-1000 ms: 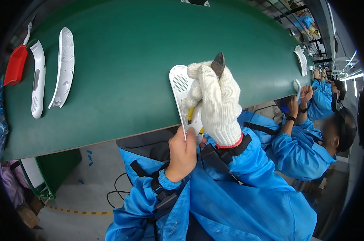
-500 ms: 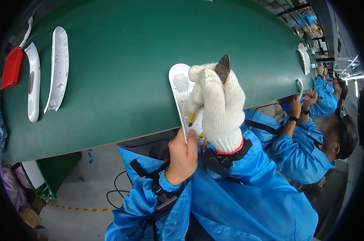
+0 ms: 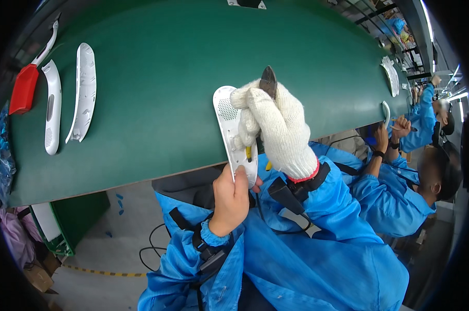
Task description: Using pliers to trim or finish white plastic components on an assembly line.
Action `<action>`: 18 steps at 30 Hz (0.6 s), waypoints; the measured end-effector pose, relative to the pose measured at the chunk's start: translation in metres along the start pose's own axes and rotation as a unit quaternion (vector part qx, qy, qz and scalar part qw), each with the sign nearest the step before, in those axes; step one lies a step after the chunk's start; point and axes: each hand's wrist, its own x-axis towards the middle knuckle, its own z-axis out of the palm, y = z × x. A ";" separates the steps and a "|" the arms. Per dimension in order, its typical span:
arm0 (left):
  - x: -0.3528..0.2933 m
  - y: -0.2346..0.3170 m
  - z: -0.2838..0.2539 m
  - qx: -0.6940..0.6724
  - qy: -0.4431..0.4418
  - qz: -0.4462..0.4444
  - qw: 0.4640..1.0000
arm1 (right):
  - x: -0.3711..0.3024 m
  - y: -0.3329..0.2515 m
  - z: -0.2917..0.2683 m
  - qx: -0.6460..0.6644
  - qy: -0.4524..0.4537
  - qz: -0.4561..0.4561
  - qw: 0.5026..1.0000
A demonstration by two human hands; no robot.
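My bare left hand point(image 3: 230, 199) is closed round the lower end of a white plastic shell point(image 3: 225, 110), thumb on its inner face. A patch of small round holes marks the shell's upper end. In a white knitted glove, my right hand point(image 3: 278, 127) grips a pair of cutting pliers point(image 3: 268, 82). Their dark jaws stick out above the fist and the yellow handles show below it. The gloved fingers lie over the shell's right side and hide part of it; whether they press on it I cannot tell.
Two long white shells point(image 3: 52, 111) point(image 3: 83, 93) lie at the left of the green table point(image 3: 156, 103), beside a red dustpan-like scoop point(image 3: 24, 89). More white parts point(image 3: 390, 75) lie far right. A co-worker in blue point(image 3: 395, 192) sits close on my right. A green crate point(image 3: 84, 217) stands below the table edge.
The shell and both hands have shifted slightly left in the picture. My right hand has turned a little, so the pliers' jaws point more upright. Both hands keep their hold.
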 end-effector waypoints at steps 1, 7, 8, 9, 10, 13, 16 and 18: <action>-0.001 0.000 0.000 0.000 0.001 -0.002 1.000 | -0.001 0.000 0.001 0.009 0.000 0.002 1.000; -0.003 0.000 -0.001 0.011 0.007 -0.009 1.000 | -0.005 0.002 0.007 0.021 0.040 0.001 0.999; -0.003 0.000 0.000 0.016 0.009 -0.012 1.000 | -0.005 0.003 0.008 0.019 0.047 -0.004 0.999; -0.003 0.000 0.000 0.022 0.013 -0.007 1.000 | -0.005 0.005 0.011 0.003 0.061 -0.014 0.998; -0.003 0.000 0.000 0.028 0.016 -0.001 0.999 | -0.004 0.008 0.014 -0.013 0.075 -0.024 0.997; -0.003 -0.001 0.000 0.035 0.025 0.008 0.999 | -0.005 0.009 0.017 -0.069 0.080 -0.043 0.993; -0.002 0.000 0.000 0.036 0.022 0.007 0.999 | 0.000 0.009 0.009 -0.066 0.059 -0.054 0.995; -0.003 -0.001 0.001 0.032 0.019 0.003 0.999 | 0.001 0.008 0.005 -0.035 0.045 -0.032 0.998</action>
